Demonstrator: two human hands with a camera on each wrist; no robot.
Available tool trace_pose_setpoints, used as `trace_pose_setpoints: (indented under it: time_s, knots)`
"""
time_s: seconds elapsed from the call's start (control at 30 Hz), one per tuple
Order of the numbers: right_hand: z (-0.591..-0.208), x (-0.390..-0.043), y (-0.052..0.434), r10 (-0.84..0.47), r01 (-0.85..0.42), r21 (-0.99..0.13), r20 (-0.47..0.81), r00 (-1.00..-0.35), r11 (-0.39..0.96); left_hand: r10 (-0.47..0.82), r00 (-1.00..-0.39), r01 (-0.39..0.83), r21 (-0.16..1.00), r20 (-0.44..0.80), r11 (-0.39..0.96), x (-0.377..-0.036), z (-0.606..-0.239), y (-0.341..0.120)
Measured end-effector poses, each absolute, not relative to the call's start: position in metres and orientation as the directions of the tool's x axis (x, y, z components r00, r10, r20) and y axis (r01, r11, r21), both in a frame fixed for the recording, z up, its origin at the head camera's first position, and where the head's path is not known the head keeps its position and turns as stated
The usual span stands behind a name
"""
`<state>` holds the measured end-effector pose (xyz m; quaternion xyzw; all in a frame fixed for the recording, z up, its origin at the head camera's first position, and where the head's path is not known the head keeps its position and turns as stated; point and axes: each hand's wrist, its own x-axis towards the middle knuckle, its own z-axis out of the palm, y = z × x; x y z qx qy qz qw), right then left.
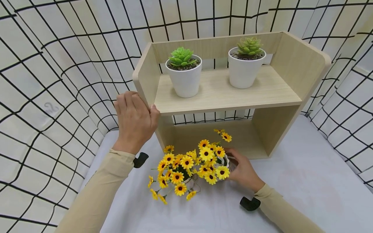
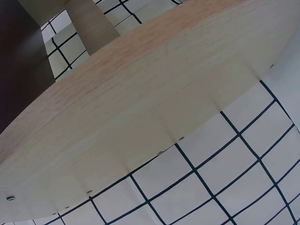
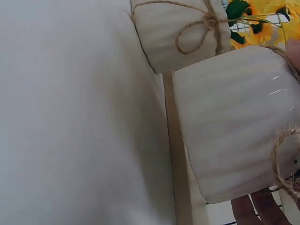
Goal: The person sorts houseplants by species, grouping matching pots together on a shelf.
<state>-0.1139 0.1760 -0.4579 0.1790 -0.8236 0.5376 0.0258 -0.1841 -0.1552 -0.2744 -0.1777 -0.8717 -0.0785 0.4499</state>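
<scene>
the shelf's left side point(image 1: 144, 74) is gripped by the curled left hand point(image 1: 135, 119), and one flower pot point(image 3: 234, 126) is held in the curled right hand point(image 1: 244, 171) near the lower board point(image 1: 247, 139). neighbouring pot point(image 3: 161, 40) could get knocked over imo if the crowded blooms point(image 1: 206, 154) get snagged.

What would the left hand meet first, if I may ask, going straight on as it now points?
Probably the shelf, whose side the left hand grips; how depth runs beyond is unclear.
</scene>
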Motion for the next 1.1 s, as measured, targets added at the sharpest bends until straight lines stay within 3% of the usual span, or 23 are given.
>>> trace_pose_setpoints:
  time_s: [0.53,0.87,1.1]
  knots:
    - [-0.438,-0.134,0.196,-0.121,-0.3,-0.876,0.275,-0.954,0.378,0.24,-0.521,0.38,-0.029,0.819,0.925,-0.185,-0.275,-0.155]
    - [-0.44,-0.151,0.203,0.064,-0.16,-0.881,0.21,-0.976,0.444,0.236,-0.523,0.38,-0.024,0.819,0.925,-0.185,-0.275,-0.155]
    - [-0.447,-0.163,0.21,0.149,-0.126,-0.906,0.2,-0.968,0.404,0.227,-0.508,0.393,-0.011,0.831,0.92,-0.186,-0.275,-0.154]
